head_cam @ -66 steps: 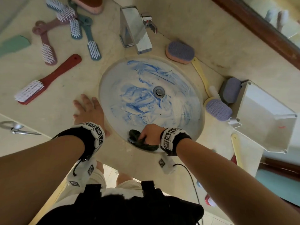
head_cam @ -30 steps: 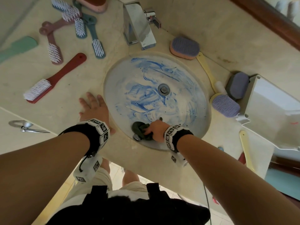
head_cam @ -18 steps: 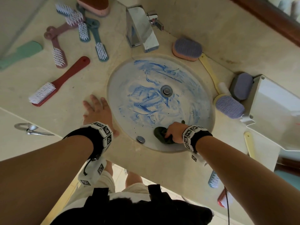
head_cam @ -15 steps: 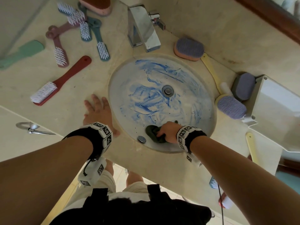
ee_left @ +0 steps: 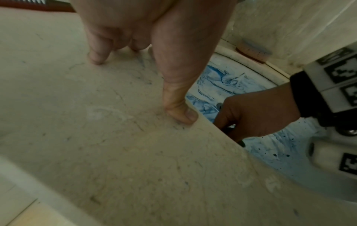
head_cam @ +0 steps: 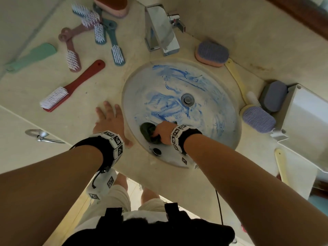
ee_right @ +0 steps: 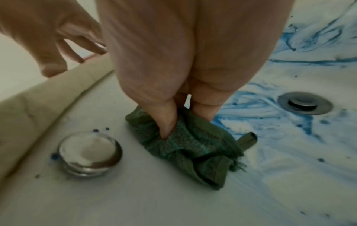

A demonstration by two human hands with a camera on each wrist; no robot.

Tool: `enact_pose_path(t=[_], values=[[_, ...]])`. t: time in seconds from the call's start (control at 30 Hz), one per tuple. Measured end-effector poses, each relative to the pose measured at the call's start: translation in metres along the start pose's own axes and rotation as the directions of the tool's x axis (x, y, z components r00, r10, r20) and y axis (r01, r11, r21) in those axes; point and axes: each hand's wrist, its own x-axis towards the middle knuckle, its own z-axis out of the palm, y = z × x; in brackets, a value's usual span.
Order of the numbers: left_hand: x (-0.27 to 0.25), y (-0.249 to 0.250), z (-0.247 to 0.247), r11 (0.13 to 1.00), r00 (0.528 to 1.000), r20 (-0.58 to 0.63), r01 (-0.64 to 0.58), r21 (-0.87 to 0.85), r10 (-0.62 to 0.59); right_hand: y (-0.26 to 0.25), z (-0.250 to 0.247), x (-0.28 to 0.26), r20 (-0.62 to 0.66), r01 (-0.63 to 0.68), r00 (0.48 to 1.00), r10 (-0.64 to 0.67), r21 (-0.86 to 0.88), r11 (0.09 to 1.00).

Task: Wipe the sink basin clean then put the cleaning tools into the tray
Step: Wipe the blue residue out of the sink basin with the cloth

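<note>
Head view: right hand (head_cam: 164,133) is gripping a dark green cloth (head_cam: 148,133) on the sink basin (head_cam: 229,121) wall nearest the bench's front edge. Blue smears are covering most of the basin, so wiping looks far from done. Tray (head_cam: 305,110) is sitting at the bench's right edge; brushes are lying outside it.

Left wrist view: left hand (ee_left: 154,38) is resting open on the bench (ee_left: 96,137), thumb at the basin rim.

Right wrist view: fingers (ee_right: 166,120) are pinching the bunched cloth beside the overflow cap (ee_right: 89,154); the patch around it looks clean.

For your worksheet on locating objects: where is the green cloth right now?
In the head view, the green cloth lies on the sink basin's near-left slope, bunched under the right hand, just above the overflow cap.
</note>
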Motion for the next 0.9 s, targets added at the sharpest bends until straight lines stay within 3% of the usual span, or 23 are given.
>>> enact_pose_path(t=[0.13,0.27,0.4,0.7,0.9], values=[[0.001,-0.001,0.001,1.0,1.0,-0.008,0.0,-0.001,0.0,0.019,-0.003,-0.022,-0.046,-0.023,0.999,0.028,0.107,0.994],[0.002,-0.003,0.003,1.0,1.0,-0.01,-0.006,-0.001,0.006,0.018,-0.009,-0.049,-0.174,0.103,0.983,-0.049,0.318,0.942],[0.004,-0.004,0.004,1.0,1.0,-0.007,-0.017,-0.015,0.017,-0.015,-0.009,-0.053,-0.129,0.227,0.971,-0.2,0.257,0.939],[0.007,-0.006,0.007,1.0,1.0,-0.011,-0.013,-0.022,0.013,-0.027,-0.018,-0.005,-0.067,0.143,0.988,-0.141,0.031,0.989],[0.004,-0.005,0.006,1.0,1.0,-0.013,-0.009,-0.013,0.009,-0.003,-0.008,0.01,-0.119,0.021,0.993,-0.004,0.148,0.989]])
